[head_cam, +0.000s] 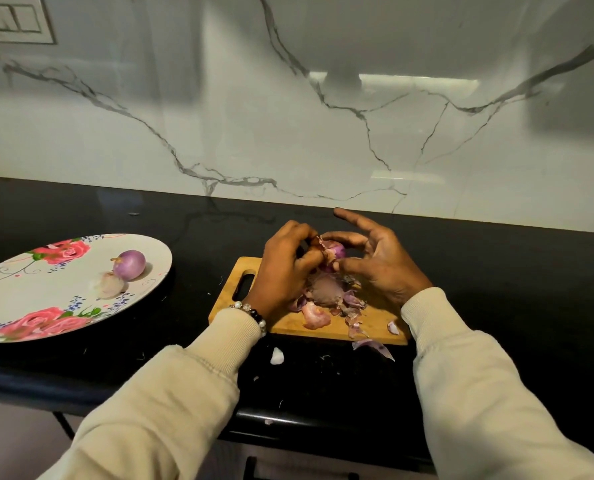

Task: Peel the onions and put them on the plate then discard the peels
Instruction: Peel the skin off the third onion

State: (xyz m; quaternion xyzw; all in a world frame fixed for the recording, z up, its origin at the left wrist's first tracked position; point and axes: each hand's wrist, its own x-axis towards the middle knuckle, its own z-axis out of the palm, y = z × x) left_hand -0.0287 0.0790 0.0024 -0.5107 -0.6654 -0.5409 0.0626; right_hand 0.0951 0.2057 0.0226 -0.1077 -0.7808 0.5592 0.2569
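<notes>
Lower frame: both cream sleeves reach in over the black desk (323,382). Centre: loose peels (326,299) litter the wooden cutting board (375,327). Above it, left grip (285,265) is clenched, pinching skin on a purple onion (337,249); right grip (378,261) steadies that onion between thumb and middle finger, index extended. Left of frame: two peeled onions (129,265) on the floral plate (29,306).

No legible text, label, brand, number or sign is showing anywhere in the head view; the plate (22,306) is carrying only a printed rose and dot pattern, no lettering. The switch panel (11,19) on the wall is showing blank faces, with no markings that can be read
</notes>
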